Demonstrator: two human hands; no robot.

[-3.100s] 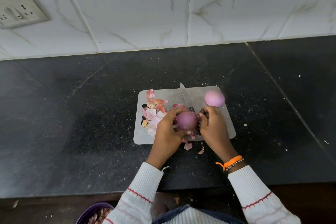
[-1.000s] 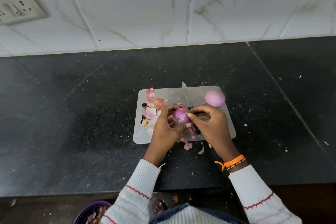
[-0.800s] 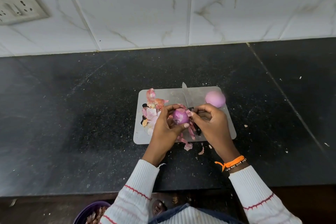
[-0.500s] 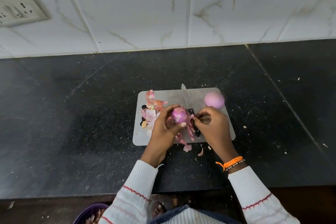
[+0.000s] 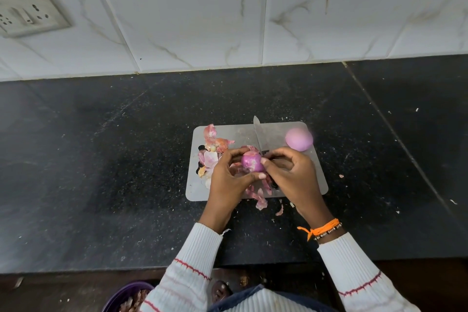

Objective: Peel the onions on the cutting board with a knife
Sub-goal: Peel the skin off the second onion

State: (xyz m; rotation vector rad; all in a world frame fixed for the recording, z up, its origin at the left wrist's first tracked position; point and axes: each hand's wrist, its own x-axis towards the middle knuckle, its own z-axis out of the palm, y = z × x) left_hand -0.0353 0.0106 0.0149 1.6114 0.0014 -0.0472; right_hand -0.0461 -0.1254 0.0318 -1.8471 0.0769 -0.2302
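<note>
A grey cutting board (image 5: 317, 175) lies on the black counter. Above its middle my left hand (image 5: 228, 180) holds a partly skinned purple onion (image 5: 250, 161) between thumb and fingertips. My right hand (image 5: 295, 176) is against the onion's right side, thumb tip pressed on its skin and fingers curled. Loose strips of skin (image 5: 259, 196) hang below the onion over the board's front edge. The knife (image 5: 258, 134) lies on the board with its blade pointing away, its handle hidden under my hands. A peeled pink onion (image 5: 299, 139) rests at the board's far right corner.
A pile of onion peels (image 5: 211, 153) covers the board's left side. Small peel scraps (image 5: 279, 210) lie on the counter in front. A purple bowl (image 5: 121, 297) with peels sits below the counter edge. The tiled wall carries a socket plate (image 5: 27, 14).
My left hand has turned the onion. My right hand, which pulled skin a little to the right half a second ago, is back with its thumb on the onion. The knife has not moved.
</note>
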